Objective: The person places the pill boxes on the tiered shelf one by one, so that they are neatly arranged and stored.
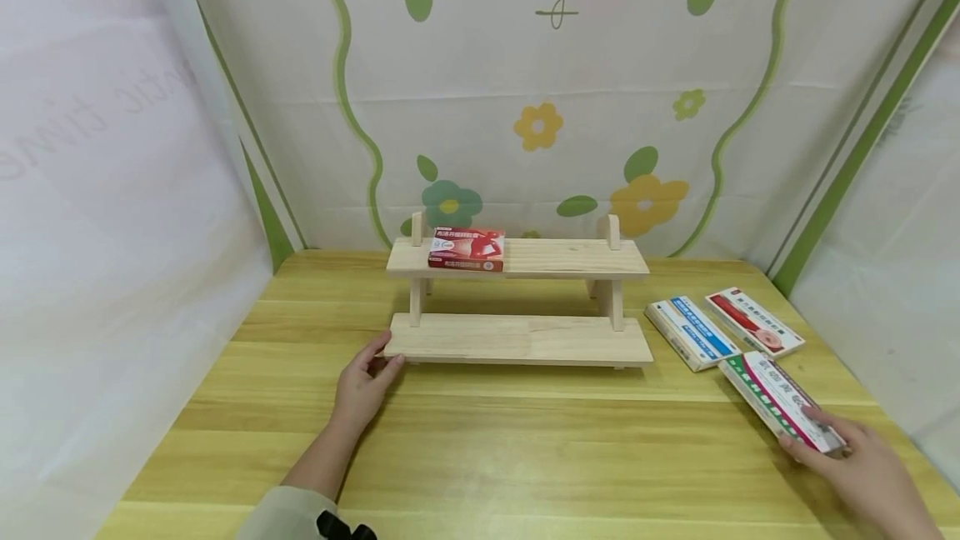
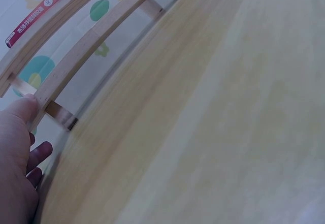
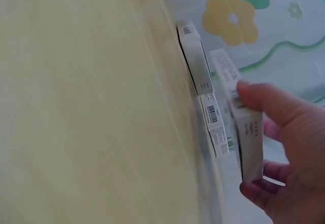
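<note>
at the table (image 1: 525,457), i have the right hand (image 1: 862,461) pinching a white box (image 1: 780,402), fingers narrowed to its width; my left hand (image 1: 363,386) grips the shelf's lower board (image 1: 517,338).

Back cloth (image 1: 465,48): white, printed with orange and teal flowers (image 1: 551,125), wavy green lines (image 1: 346,23)
Side cloths (image 1: 112,273): whitish, flanking left and right
Table (image 1: 525,448): yellowish wood, lightly streaked

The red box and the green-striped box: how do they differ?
The red box lies on the upper shelf; the green-striped box is held in the right hand. The red box is mostly red; the green-striped box is largely white with green and magenta. Both carry printed lettering.
</note>
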A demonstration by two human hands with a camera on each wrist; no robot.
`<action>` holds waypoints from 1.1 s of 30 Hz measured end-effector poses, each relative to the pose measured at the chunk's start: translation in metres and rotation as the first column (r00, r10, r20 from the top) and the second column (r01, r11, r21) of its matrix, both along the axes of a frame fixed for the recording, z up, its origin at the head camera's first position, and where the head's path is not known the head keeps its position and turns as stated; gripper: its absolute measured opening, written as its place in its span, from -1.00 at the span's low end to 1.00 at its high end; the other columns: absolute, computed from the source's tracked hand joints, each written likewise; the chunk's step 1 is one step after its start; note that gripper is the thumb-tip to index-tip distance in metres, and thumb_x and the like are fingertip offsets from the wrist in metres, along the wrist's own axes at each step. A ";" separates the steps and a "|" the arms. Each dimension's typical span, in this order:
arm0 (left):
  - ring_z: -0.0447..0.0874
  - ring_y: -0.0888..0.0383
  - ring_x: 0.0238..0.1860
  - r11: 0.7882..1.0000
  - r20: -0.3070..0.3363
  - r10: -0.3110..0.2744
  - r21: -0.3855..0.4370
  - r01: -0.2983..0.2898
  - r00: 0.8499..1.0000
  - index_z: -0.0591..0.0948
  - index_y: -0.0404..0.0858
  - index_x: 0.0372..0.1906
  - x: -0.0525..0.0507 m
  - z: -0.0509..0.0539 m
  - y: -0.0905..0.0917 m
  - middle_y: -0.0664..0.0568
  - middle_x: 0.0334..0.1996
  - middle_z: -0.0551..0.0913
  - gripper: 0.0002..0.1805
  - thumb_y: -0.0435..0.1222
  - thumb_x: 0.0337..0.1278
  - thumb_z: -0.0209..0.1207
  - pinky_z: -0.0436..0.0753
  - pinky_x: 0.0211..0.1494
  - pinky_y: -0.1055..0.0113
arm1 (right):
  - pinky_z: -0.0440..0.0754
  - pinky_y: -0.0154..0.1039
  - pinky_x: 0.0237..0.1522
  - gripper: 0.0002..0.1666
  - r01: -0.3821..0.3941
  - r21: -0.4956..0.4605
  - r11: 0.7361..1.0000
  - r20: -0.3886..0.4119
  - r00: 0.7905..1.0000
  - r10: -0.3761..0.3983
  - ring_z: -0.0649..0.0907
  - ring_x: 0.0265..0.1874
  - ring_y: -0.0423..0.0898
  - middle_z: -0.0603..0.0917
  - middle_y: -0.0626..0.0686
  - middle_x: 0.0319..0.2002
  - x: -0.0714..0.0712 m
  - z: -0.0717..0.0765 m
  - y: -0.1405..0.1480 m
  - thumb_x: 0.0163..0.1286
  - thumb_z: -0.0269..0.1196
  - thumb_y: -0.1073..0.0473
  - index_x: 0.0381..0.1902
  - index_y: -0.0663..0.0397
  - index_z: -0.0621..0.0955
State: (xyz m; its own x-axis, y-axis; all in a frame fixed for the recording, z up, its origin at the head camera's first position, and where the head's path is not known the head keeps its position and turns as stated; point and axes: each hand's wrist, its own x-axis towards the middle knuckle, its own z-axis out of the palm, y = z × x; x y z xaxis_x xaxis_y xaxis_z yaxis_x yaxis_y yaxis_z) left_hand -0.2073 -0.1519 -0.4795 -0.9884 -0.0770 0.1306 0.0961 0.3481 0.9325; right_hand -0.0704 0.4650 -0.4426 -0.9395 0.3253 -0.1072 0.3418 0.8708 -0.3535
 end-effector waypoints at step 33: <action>0.59 0.13 -0.02 1.000 -0.030 0.008 0.003 -0.008 1.000 0.47 -0.22 0.34 -0.002 -0.004 0.000 -0.16 0.27 0.53 -0.43 -0.23 0.24 0.28 0.51 -0.06 0.64 | 0.40 0.40 -0.04 -0.07 -0.319 -0.016 0.948 -0.218 0.926 0.308 0.34 0.18 0.45 0.21 0.49 0.36 -0.100 0.112 -0.101 0.28 0.27 -0.33 0.41 0.12 0.37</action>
State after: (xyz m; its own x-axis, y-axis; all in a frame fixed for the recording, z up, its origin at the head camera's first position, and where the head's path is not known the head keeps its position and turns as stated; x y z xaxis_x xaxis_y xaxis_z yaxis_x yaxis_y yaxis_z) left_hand -0.2092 -0.1522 -0.4835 -0.9835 -0.0849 0.1598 0.1212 0.3466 0.9301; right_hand -0.1705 0.3639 -0.3310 -0.9954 0.0095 0.0949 -0.0327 0.9007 -0.4331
